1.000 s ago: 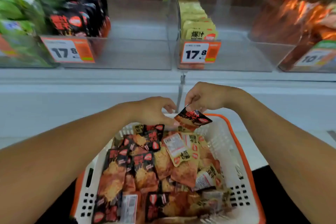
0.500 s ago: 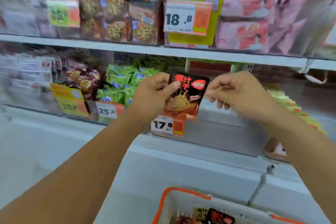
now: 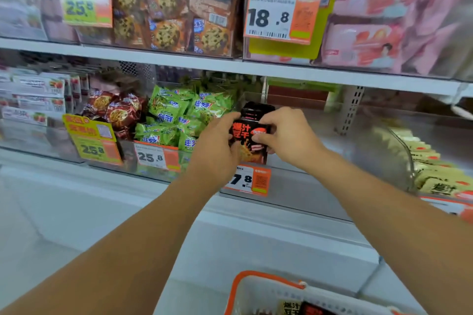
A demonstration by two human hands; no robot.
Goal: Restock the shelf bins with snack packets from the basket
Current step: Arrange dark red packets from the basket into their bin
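Left hand [image 3: 217, 146] and right hand [image 3: 286, 133] both grasping one black-and-red snack packet [image 3: 249, 143] upright at the front of a clear shelf bin [image 3: 320, 161], above the orange price tag [image 3: 249, 180], right of green packets [image 3: 179, 117]; basket [image 3: 256, 289] near, bottom edge.

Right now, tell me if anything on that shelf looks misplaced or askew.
Nothing stands out. Both hands, left hand and right hand, hold the black snack packet upright at the clear bin, in front of matching packets. The green packets lie heaped loosely, inside their own bin.
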